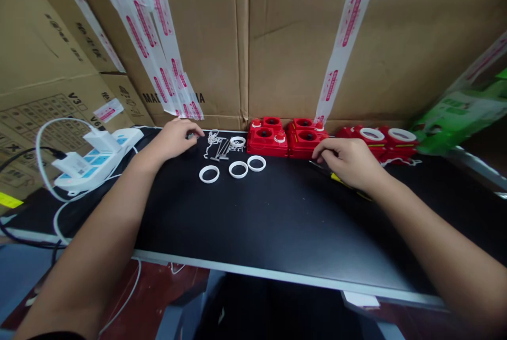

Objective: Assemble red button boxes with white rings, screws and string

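Note:
My left hand (176, 138) is at the back of the black table, its fingers bent and apart over small dark, shiny bits that I cannot make out. Just right of it lie loose metal screws or pins (224, 147) and a tangle of thin white pieces (213, 139). My right hand (348, 160) is closed around a slim tool with a yellow and black handle (336, 178), seemingly a screwdriver; its tip points left. Between the hands are white rings (209, 174). Red plastic housings (267, 139) with round openings stand along the back, near my right hand.
More red housings topped with white rings (371, 134) stand at the back right, beside a green plastic bag (455, 115). A white power strip (99, 158) with plugs and cables sits at the left. Cardboard boxes (293, 39) wall off the table's back edge.

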Tool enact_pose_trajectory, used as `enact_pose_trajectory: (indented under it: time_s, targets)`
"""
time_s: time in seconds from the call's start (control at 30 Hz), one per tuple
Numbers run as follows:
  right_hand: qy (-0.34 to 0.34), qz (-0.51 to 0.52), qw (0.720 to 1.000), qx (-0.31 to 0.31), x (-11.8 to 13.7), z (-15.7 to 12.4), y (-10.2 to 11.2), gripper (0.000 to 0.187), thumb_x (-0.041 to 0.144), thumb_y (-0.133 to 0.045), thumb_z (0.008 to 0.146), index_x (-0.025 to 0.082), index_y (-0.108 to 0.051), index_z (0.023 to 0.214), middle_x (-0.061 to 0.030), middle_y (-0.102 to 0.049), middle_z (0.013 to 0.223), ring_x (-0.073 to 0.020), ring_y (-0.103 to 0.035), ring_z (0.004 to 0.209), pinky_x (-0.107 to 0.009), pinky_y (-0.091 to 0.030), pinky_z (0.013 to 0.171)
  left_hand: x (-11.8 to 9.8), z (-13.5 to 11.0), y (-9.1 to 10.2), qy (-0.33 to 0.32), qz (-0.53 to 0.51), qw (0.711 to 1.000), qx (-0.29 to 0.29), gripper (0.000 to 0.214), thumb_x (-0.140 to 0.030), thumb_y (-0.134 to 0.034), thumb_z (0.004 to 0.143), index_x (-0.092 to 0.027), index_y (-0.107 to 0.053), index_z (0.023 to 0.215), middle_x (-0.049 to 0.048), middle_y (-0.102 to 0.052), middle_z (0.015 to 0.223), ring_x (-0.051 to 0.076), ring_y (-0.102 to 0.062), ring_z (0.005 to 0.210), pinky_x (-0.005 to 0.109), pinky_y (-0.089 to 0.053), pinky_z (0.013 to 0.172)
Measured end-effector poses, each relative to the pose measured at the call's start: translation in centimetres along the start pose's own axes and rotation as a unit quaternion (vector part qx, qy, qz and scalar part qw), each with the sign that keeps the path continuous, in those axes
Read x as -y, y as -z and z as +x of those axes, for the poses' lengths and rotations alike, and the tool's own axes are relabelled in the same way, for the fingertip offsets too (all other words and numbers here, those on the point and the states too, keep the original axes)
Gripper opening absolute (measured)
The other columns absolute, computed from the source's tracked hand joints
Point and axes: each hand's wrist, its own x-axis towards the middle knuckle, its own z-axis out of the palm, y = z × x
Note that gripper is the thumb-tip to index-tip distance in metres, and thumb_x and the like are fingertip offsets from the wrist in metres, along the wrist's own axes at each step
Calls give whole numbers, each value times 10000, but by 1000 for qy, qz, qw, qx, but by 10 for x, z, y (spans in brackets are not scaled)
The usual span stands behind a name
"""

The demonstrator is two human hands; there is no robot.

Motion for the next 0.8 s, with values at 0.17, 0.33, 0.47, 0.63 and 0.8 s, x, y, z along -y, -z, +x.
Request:
enact_pose_trajectory:
  time_s: [0.17,0.33,0.47,0.63,0.8]
  targets:
    - [-13,-1,1000,6,-4,0,-1,270,157,-523,857,269,-755,776,-3,-803,785,-230,-752,719,-357,-559,707,9,-1,3,22,9,999,-25,294,-320,-581,914,-233,-824,1054,68,-809,1089,287,-682,1067,421,-523,1010]
    - [-20,-5,1000,9,-4,1,0,267,155,-525,844,266,-758,774,-1,-792,762,-222,-739,695,-349,-542,691,3,0,-1,33,16,999,17,291,-283,-592,888,-216,-818,1058,85,-800,1106,282,-702,1056,415,-528,1017]
    - [-22,-11,1000,2,-7,1,1,272,164,-517,847,265,-760,782,-2,-799,781,-227,-746,719,-356,-539,701,3,1,-5,49,21,997,59,309,-305,-580,884,-212,-807,1071,98,-796,1148,292,-710,1089,424,-522,1034]
    - [-25,-15,1000,9,-10,2,-3,267,177,-520,855,251,-773,811,-16,-815,820,-230,-751,738,-364,-544,720,11,0,-10,81,15,992,96,323,-371,-603,856,-207,-806,1048,112,-813,1105,291,-745,1000,405,-549,954]
    - [-29,-10,999,19,-10,3,-5,267,172,-523,853,254,-775,818,-7,-818,814,-228,-759,730,-357,-555,711,27,-1,-7,133,30,984,113,306,-360,-602,827,-221,-804,1010,119,-820,1099,315,-747,991,399,-544,914]
